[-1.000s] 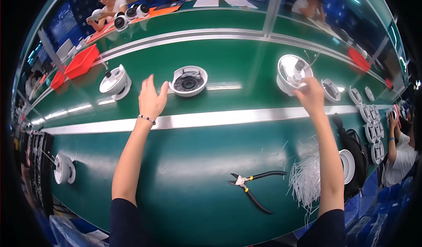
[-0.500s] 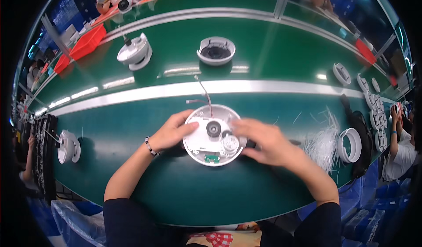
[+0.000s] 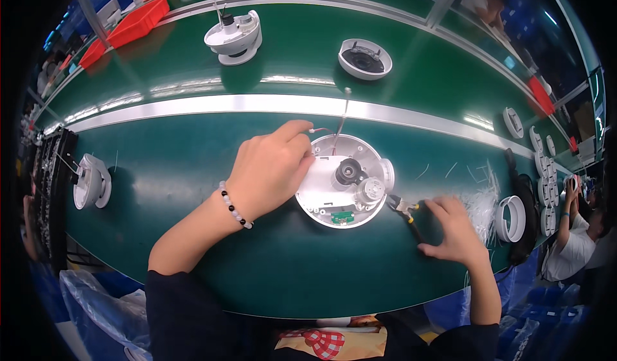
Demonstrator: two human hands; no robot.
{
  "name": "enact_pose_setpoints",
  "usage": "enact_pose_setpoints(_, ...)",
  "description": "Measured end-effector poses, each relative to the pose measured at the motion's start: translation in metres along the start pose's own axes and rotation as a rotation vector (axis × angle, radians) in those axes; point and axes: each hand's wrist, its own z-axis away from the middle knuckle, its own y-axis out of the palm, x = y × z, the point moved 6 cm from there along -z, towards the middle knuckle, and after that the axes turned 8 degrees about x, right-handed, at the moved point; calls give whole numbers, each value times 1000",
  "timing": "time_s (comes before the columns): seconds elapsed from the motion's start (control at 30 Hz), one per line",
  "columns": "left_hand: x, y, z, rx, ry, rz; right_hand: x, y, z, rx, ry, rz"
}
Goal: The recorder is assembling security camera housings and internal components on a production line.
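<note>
A round white plastic housing [image 3: 312, 198] lies on the green table in front of me, with gears, a small green circuit board and thin wires in it. My left hand [image 3: 273, 162], wearing a bead bracelet, grips its left edge; the forefinger reaches towards a wire's white connector. Just right of the housing rests a pair of cutting pliers [image 3: 405, 210] with yellow-and-black handles, jaws towards the housing. Beside those handles my right hand [image 3: 455, 229] is open, thumb and fingers apart, with nothing visibly held.
A pile of clear plastic strips [image 3: 483, 200] and a white ring [image 3: 511, 219] lie to the right. Across the metal strip stand a white camera body [image 3: 232, 38] and a white shell [image 3: 365, 59]. Another white unit [image 3: 92, 182] stands left. A co-worker [image 3: 569, 248] sits far right.
My right hand has left the housing and moved right to the pliers, now uncovered. My left hand has shifted higher along the housing's left edge. The view has shifted too.
</note>
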Motion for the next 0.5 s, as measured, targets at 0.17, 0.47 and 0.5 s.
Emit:
enact_pose_setpoints(0.17, -4, 4, -5, -40, 48, 94, -21, -33, 3, -318, 9, 157)
enact_pose_setpoints(0.47, 2, 7, -1, -47, 37, 127, 66, -119, -58, -388, -435, 83)
enact_pose_setpoints(0.5, 1, 8, -2, -51, 42, 130, 75, -118, -65, -339, -438, 148)
